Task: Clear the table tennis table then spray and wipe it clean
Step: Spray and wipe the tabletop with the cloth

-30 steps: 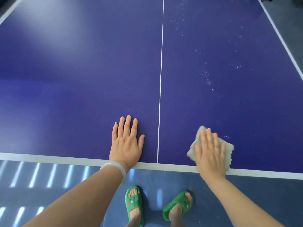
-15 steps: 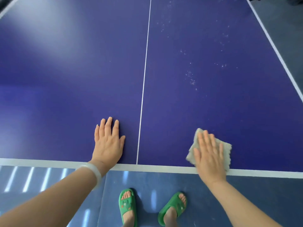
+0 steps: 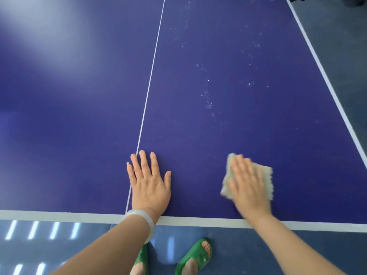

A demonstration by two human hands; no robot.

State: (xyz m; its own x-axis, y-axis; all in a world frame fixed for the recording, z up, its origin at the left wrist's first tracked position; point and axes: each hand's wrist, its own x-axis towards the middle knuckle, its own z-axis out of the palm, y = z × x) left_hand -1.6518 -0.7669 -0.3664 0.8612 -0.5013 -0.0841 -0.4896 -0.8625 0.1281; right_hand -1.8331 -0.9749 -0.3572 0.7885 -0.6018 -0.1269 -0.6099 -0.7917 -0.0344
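Note:
The dark blue table tennis table (image 3: 79, 120) fills the view, with a white centre line (image 3: 151, 76) and a white near edge. My right hand (image 3: 248, 185) presses flat on a pale cloth (image 3: 265, 175) near the table's front edge, right of the centre line. My left hand (image 3: 149, 181) rests flat with straight fingers on the surface, just right of the centre line, holding nothing. Spray droplets (image 3: 207, 100) speckle the right half farther out.
The table's right edge line (image 3: 325, 76) runs diagonally, with grey floor (image 3: 341, 36) beyond it. Below the near edge are my feet in green slippers (image 3: 195, 255) on the blue floor. A white bangle (image 3: 142, 221) sits on my left wrist.
Both hands now lie farther right against the centre line; my left hand crossed from its left side to just right of it. My right hand still presses the cloth, now motion-blurred.

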